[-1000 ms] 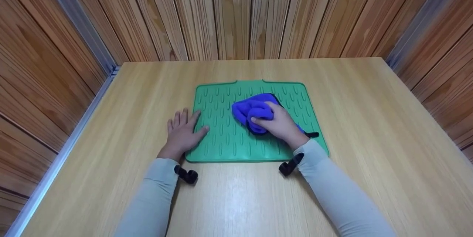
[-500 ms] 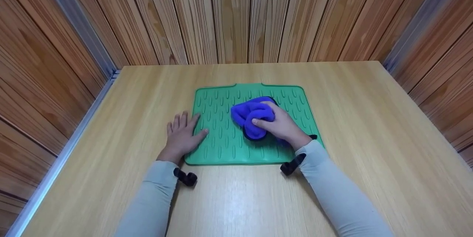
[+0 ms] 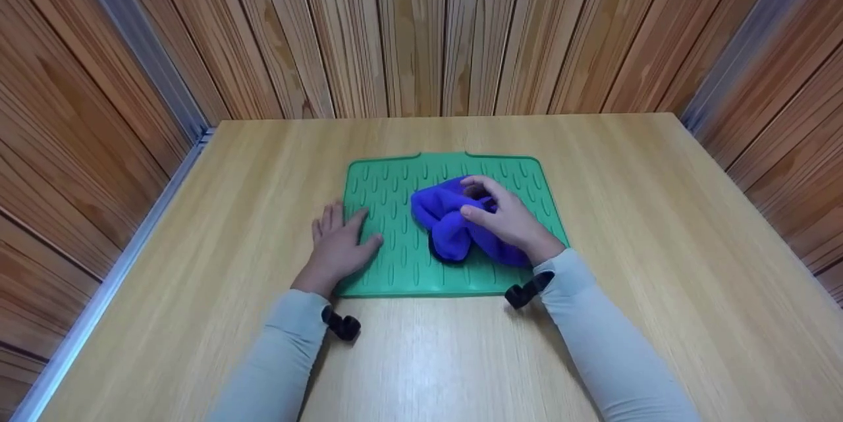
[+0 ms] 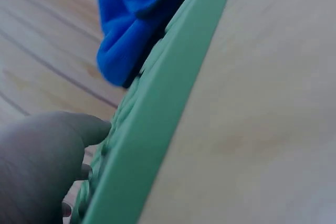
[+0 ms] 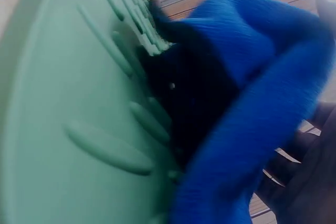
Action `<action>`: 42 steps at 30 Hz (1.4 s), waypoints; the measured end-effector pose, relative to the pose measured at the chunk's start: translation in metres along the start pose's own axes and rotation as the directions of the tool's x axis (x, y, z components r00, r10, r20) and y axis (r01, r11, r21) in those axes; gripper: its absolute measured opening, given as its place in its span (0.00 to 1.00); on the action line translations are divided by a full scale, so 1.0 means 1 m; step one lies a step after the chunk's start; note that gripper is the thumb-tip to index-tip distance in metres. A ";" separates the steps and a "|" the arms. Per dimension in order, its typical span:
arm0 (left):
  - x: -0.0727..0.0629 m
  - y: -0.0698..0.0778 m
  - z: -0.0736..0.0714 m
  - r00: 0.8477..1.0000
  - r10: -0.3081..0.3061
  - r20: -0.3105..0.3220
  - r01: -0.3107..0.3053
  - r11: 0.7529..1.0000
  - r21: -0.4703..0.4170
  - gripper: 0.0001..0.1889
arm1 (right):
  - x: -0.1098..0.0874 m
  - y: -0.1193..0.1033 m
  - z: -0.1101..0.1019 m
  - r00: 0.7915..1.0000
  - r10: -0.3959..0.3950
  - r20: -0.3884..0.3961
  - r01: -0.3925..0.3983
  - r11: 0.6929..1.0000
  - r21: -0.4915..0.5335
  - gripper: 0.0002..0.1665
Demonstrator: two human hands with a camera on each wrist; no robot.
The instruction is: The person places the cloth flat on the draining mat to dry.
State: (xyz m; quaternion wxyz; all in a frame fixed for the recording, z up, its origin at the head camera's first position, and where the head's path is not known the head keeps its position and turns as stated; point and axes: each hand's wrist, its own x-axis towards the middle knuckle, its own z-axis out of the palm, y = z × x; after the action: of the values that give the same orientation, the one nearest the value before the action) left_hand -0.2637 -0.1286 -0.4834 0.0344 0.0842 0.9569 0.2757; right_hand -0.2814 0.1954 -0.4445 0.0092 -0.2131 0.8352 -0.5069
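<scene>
A crumpled blue cloth (image 3: 448, 228) with a black edge lies on a green ridged mat (image 3: 395, 270) in the head view. Over the cloth's right part is my right hand (image 3: 507, 218); its thumb and fingers are spread apart in a loose curve and do not pinch the cloth. In the right wrist view, the cloth (image 5: 252, 87) hides part of that hand. My left hand (image 3: 339, 251) lies with straight, spread fingers on the mat's left edge. Its thumb touches the mat's ridged top in the left wrist view.
The mat rests on a light wooden table (image 3: 625, 198). Wood-plank walls (image 3: 415, 33) stand behind and on both sides, with a metal rail (image 3: 125, 270) along the left. Black wrist straps (image 3: 341, 324) sit on both sleeves.
My right hand has loosened its grip on the cloth, which has sunk and spread toward the near side. My left hand has shifted slightly right. The view has tilted up a little.
</scene>
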 end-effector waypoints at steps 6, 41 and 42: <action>0.000 0.026 0.009 0.997 0.070 -0.032 -0.070 0.997 -0.010 0.33 | 0.003 0.001 -0.006 0.999 -0.028 -0.039 0.030 0.999 0.036 0.27; -0.001 0.079 0.043 0.987 0.158 -0.005 -0.157 0.976 -0.152 0.39 | 0.001 0.044 -0.021 0.976 0.187 -0.115 -0.198 0.976 -0.087 0.31; 0.000 0.079 0.044 0.985 0.171 -0.016 -0.171 0.974 -0.152 0.36 | 0.001 0.043 -0.021 0.975 0.191 -0.117 -0.202 0.975 -0.095 0.31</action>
State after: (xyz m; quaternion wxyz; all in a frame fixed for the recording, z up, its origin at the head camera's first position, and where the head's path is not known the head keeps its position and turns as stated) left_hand -0.2470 -0.0400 -0.4782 0.0158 0.1629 0.9223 0.3500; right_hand -0.3023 0.2301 -0.4707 0.0033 -0.1020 0.8773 -0.4690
